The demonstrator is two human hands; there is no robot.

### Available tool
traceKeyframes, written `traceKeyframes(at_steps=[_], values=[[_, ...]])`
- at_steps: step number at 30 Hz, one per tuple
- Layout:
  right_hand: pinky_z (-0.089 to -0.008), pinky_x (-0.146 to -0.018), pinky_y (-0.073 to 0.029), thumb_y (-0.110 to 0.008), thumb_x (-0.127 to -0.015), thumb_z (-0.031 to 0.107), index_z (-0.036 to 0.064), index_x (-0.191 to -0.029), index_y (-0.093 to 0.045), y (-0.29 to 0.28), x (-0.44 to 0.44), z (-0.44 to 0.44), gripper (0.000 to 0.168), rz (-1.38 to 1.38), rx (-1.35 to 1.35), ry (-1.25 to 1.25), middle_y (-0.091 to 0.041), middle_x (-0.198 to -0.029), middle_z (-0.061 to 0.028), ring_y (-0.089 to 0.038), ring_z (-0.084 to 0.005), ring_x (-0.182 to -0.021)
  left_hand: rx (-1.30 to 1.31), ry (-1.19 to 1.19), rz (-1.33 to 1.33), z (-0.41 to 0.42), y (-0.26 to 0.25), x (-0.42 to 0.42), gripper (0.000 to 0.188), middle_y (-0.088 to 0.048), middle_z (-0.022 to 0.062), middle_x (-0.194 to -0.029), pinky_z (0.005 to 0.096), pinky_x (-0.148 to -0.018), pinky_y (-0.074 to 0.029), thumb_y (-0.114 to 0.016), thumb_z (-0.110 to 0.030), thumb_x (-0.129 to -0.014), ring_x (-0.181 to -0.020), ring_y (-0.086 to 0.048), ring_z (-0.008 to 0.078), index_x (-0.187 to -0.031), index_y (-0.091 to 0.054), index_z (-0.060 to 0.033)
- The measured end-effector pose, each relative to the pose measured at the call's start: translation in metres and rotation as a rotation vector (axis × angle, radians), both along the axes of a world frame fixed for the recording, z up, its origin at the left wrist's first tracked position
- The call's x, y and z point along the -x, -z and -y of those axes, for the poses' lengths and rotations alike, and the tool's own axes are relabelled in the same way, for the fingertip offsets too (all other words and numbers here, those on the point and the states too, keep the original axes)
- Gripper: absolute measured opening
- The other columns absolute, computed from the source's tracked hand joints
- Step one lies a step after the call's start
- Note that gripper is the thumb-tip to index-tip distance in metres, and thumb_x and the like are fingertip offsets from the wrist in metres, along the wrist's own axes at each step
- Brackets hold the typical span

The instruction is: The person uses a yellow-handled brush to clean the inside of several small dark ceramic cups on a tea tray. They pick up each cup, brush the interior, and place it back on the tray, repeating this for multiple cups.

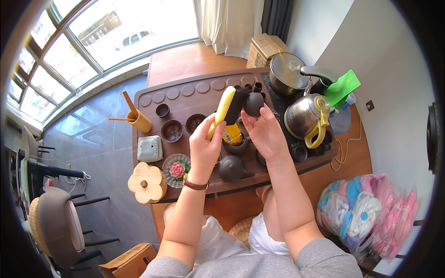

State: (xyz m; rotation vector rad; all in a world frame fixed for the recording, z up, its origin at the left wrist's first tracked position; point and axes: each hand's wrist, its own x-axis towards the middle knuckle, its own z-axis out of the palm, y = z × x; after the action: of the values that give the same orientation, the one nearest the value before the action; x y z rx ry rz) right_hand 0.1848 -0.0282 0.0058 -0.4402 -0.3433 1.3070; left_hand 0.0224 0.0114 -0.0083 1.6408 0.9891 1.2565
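Observation:
My left hand (pixel 203 146) grips the yellow handle of a brush (pixel 226 100) with black bristles. In my right hand (pixel 267 133) is a small rounded dark clay cup (pixel 255 105), held at the fingertips. The bristles are beside the cup's left side; I cannot tell whether they touch it. Below my hands on the wooden tea tray (pixel 205 156), a gold foil packet (pixel 233 134) sits in a dark clay vessel (pixel 237 148). A dark clay teapot (pixel 230 169) stands nearer me. Left of my hands are two dark bowls (pixel 172 131) and a small cup (pixel 162 110).
A steel kettle (pixel 301 116) with yellow handle and a glass-lidded pot (pixel 286 74) stand at right. Along the left edge are a bamboo holder (pixel 142 123), a pale square ceramic piece (pixel 150 148), a flower-shaped wooden box (pixel 147 173) and a glass dish (pixel 167 180) holding a pink flower.

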Motion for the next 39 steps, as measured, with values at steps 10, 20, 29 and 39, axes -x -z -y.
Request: traceKeyframes(at_steps=[10,20,29,39], values=[[-0.0292,-0.097,-0.046,-0.064,-0.094,0.028,0.006,-0.115,-0.059,0.005,0.014,-0.008,0.031,-0.157,0.026,0.008,-0.064,-0.11,-0.0072,-0.058,-0.0172,-0.104,-0.324,0.068,-0.112,0.001,-0.01,0.01,0.028,-0.059,0.0071,-0.076,0.026,-0.051,-0.042,-0.071,-0.006,-0.084,-0.056,-0.05,0.0147,-0.112,-0.065,-0.0029],[-0.0318,-0.089,-0.05,-0.067,-0.092,0.023,0.014,-0.092,-0.067,0.007,0.046,-0.013,0.008,-0.128,0.122,-0.076,-0.069,-0.098,-0.0066,-0.065,-0.0208,-0.096,-0.185,-0.061,-0.047,-0.009,-0.005,0.043,0.024,-0.067,0.0146,-0.087,0.0318,-0.064,-0.051,-0.071,-0.008,-0.085,-0.072,-0.064,0.0265,-0.107,-0.065,0.0002],[-0.032,-0.099,-0.046,-0.071,-0.086,0.006,0.002,-0.127,-0.052,0.018,0.082,-0.079,0.045,0.585,0.178,-0.125,-0.059,-0.122,-0.0091,-0.057,-0.0175,-0.115,-0.493,-0.012,-0.096,-0.008,-0.026,0.068,0.031,-0.06,0.0067,-0.073,0.0272,-0.051,-0.042,-0.073,-0.002,-0.079,-0.055,-0.052,0.0176,-0.109,-0.067,-0.0024],[-0.0391,-0.093,-0.048,-0.082,-0.07,0.023,0.0,-0.115,-0.061,0.07,0.145,-0.203,0.054,1.796,-0.116,-0.042,-0.057,-0.115,-0.0172,-0.057,-0.0334,-0.109,-0.622,-0.123,-0.025,-0.016,-0.031,0.067,0.036,-0.053,0.0056,-0.065,0.0319,-0.052,-0.044,-0.075,-0.004,-0.075,-0.055,-0.054,0.0215,-0.111,-0.068,-0.0058]])
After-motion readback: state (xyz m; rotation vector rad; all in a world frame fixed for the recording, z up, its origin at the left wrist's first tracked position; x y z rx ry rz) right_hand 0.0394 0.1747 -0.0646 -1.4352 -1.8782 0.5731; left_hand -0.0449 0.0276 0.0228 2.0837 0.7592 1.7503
